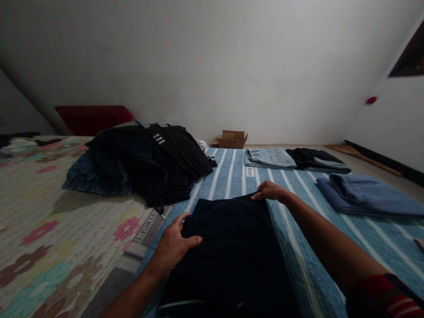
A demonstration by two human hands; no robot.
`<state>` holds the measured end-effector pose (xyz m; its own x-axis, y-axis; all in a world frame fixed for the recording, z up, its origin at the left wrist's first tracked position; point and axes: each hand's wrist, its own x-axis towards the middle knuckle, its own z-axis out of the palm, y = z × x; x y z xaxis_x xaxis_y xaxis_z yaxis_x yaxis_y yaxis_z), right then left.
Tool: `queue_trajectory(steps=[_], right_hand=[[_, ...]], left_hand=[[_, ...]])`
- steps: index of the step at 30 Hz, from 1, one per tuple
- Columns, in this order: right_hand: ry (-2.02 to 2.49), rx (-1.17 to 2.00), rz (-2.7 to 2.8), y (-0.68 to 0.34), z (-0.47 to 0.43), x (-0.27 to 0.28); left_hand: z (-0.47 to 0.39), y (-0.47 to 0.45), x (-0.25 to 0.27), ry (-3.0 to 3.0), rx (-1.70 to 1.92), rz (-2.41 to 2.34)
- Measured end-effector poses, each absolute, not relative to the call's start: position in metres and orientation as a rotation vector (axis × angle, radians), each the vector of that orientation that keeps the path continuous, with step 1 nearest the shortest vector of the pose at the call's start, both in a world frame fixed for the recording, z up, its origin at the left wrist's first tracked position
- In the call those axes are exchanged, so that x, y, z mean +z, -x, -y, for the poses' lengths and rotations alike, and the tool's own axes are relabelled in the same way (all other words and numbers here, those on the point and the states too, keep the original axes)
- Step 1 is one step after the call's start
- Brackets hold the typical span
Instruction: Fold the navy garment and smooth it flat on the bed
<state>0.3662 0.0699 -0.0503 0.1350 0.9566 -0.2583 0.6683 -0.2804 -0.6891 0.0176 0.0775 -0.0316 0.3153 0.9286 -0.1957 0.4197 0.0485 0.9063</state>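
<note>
Dark navy trousers (232,247), folded over into a broad panel, lie in front of me on a blue-and-white striped sheet (218,179). At the panel's left edge is my left hand (177,240), thumb on top of the cloth and fingers tucked round or under the edge. My right hand (265,191) pinches the far right corner and keeps that edge taut. The trousers' near end runs out of view at the bottom, where a thin pale line shows on the dark cloth.
A heap of dark clothes (149,159) sits at the back left, beside a flowered quilt (82,238). Folded light jeans (270,158), folded black clothes (316,159) and folded blue trousers (367,194) lie to the right. An open cardboard box (232,139) stands by the wall.
</note>
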Motion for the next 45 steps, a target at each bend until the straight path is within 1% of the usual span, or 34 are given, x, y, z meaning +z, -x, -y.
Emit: queue_trajectory(steps=[3,6,13,18,23,26,28,30,33,37,40,45], right_hand=[[1.974,0.959,1.511,-0.369,-0.065,-0.050],[1.950,0.971,1.469,-0.371,-0.060,-0.051],[1.968,0.937,1.439,-0.372,-0.060,-0.061],[2.011,0.868,1.468,-0.371,-0.067,-0.066],[2.013,0.823,1.485,-0.369,-0.068,-0.070],[2.003,0.807,1.468,-0.368,-0.067,-0.071],[1.997,0.802,1.449,-0.367,-0.066,-0.072],[1.994,0.795,1.434,-0.366,-0.066,-0.073],[1.992,0.770,1.418,-0.364,-0.065,-0.074],[1.992,0.714,1.413,-0.362,-0.063,-0.074],[2.005,0.665,1.421,-0.361,-0.063,-0.076],[2.075,0.589,1.453,-0.360,-0.064,-0.081]], left_hand=[[-0.080,-0.017,-0.034,-1.520,0.694,-1.160],[-0.085,-0.017,-0.040,-1.439,0.693,-1.071],[-0.090,-0.019,-0.045,-1.363,0.697,-1.105],[-0.095,-0.020,-0.044,-1.455,0.582,-1.152],[-0.101,-0.019,-0.041,-1.834,0.482,-1.291],[-0.091,-0.023,-0.031,-2.276,0.523,-1.338],[-0.079,-0.031,-0.023,-2.607,0.563,-1.239],[-0.067,-0.044,-0.016,-2.842,0.481,-1.052],[-0.059,-0.065,-0.017,-2.982,0.162,-0.824],[-0.067,-0.073,-0.033,-2.945,-0.127,-0.835],[-0.073,-0.067,-0.042,-2.874,-0.222,-0.865],[-0.072,-0.063,-0.041,-2.824,-0.276,-0.866]])
